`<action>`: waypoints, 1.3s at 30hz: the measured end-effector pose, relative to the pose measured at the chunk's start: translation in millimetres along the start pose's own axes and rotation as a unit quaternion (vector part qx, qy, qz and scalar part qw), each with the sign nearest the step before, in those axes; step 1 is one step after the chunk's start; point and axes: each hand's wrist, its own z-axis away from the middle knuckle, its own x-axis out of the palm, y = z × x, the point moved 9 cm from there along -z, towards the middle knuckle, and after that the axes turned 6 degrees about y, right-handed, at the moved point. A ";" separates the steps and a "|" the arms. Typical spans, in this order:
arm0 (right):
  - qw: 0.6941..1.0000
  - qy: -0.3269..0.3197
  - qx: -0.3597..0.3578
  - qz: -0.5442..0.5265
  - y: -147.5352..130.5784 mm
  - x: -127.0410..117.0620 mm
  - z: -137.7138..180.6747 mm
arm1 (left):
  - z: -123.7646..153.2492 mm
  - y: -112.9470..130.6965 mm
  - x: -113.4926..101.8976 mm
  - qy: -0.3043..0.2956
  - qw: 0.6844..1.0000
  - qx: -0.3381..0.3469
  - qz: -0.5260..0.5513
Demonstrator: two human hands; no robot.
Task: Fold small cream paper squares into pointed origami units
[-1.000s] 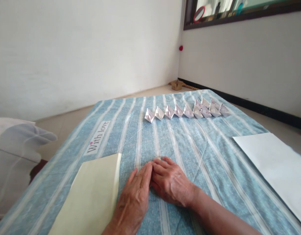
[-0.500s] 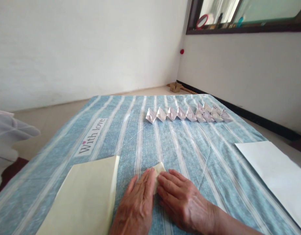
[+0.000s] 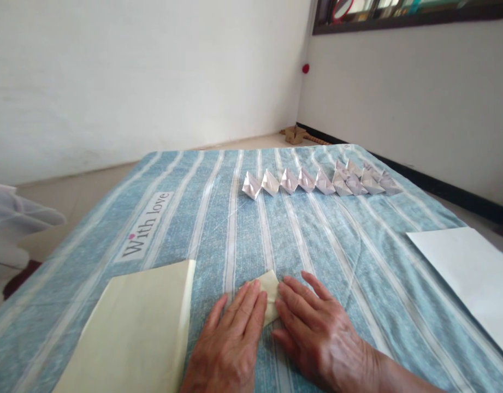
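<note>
A small folded piece of pale yellow paper (image 3: 270, 292) lies on the striped tablecloth in front of me, one corner pointing away. My left hand (image 3: 230, 333) rests flat over its left side, fingers stretched out. On the right edge press the fingertips of my right hand (image 3: 320, 327), its fingers extended and slightly apart. Both hands cover parts of the folded paper, so its full outline is hidden. To the left of my left hand lies a stack of pale yellow paper sheets (image 3: 136, 322).
Several folded paper boats (image 3: 289, 181) stand in a row toward the far right of the table. White paper (image 3: 468, 278) lies at the right edge. Blue striped cloth (image 3: 210, 229) with "With love" lettering covers the table. A cardboard box (image 3: 294, 135) sits on the floor by the corner.
My right hand has shifted slightly right, its fingers spreading and baring more of the folded paper. My left hand stays on the paper's left side. The camera view has tilted down a little.
</note>
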 end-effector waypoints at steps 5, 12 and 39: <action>1.000 -0.011 -0.007 -0.001 -4.1 3.5 -1.8 | -1.1 1.8 -0.3 -0.005 1.000 0.000 -0.004; 0.998 -0.046 0.012 -0.035 1.8 10.6 -3.2 | 0.1 1.3 -0.1 0.003 1.000 -0.010 -0.005; 0.990 -0.128 0.064 -0.013 22.1 25.5 -7.4 | -0.2 0.7 1.5 -0.004 0.998 -0.042 0.036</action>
